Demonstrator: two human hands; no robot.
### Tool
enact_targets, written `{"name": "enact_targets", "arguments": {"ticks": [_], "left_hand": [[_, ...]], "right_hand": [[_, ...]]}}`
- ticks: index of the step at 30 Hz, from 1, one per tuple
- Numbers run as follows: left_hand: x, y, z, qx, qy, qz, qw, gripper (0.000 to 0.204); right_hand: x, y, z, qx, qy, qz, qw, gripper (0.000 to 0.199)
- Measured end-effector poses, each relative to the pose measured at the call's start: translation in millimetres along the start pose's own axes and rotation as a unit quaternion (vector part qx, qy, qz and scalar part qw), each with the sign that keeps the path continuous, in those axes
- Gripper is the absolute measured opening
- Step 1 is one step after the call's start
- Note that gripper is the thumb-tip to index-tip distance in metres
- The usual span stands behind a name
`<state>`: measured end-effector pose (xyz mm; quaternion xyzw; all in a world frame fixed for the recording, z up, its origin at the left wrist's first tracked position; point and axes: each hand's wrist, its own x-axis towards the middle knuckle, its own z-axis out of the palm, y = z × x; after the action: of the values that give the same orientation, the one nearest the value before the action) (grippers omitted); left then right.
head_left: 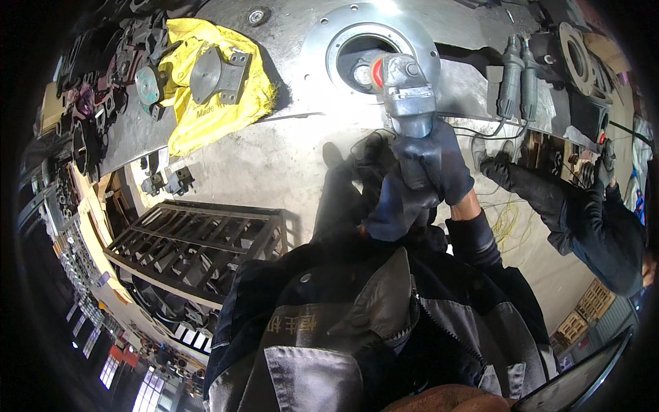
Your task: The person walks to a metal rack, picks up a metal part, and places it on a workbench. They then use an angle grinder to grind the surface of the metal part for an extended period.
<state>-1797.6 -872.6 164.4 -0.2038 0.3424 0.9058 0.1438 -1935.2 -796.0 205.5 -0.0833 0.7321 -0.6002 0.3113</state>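
Observation:
In front of me an angle grinder point(410, 96) points away over the workbench, its red disc point(377, 72) at the inner edge of a round metal flange point(321, 60). The flange lies flat, with bolt holes around its rim and a wide opening in its middle. My right hand point(449, 161), in a dark blue glove, is wrapped round the grinder's body. Lower and to the left, my left hand point(395, 206), gloved the same way, is closed on the grinder's rear part; its fingers are partly hidden.
Left on the bench point(292, 31), a yellow bag point(237, 120) bears metal parts point(206, 77). Two slim power tools point(510, 79) with cords lie at the right. A dark metal rack point(199, 213) stands at lower left. Another person point(590, 216) is at the far right, near a yellow cord point(506, 220).

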Motion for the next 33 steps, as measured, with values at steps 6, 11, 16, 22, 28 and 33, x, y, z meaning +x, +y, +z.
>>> {"name": "enact_targets", "arguments": {"ticks": [6, 11, 16, 22, 28, 33], "left_hand": [[-12.7, 33.4, 5.0, 0.056, 0.031, -0.008, 0.998, 0.034], [-24.6, 48.3, -5.4, 0.096, 0.048, -0.007, 0.994, 0.029], [-33.0, 55.5, -23.4, 0.144, 0.057, -0.012, 0.988, 0.028], [-38.8, 79.4, -36.8, 0.191, 0.048, -0.072, 0.978, 0.033], [-43.1, 92.6, -27.5, 0.276, 0.03, -0.09, 0.957, 0.03], [-33.8, 86.9, -25.0, 0.297, 0.023, -0.071, 0.952, 0.028]], "right_hand": [[-8.9, -4.4, 21.4, -0.015, 0.003, -0.001, 1.0, 0.036], [-8.9, -2.8, 41.7, 0.015, -0.012, 0.02, 1.0, 0.039], [-4.3, -2.3, 59.5, -0.097, -0.028, -0.109, 0.989, 0.036], [-4.4, 5.9, 80.1, 0.016, 0.049, -0.084, 0.995, 0.033], [-17.3, -4.3, 71.1, 0.049, 0.089, 0.021, 0.995, 0.03], [-20.2, -19.6, 64.7, 0.13, 0.114, 0.048, 0.984, 0.026]]}}
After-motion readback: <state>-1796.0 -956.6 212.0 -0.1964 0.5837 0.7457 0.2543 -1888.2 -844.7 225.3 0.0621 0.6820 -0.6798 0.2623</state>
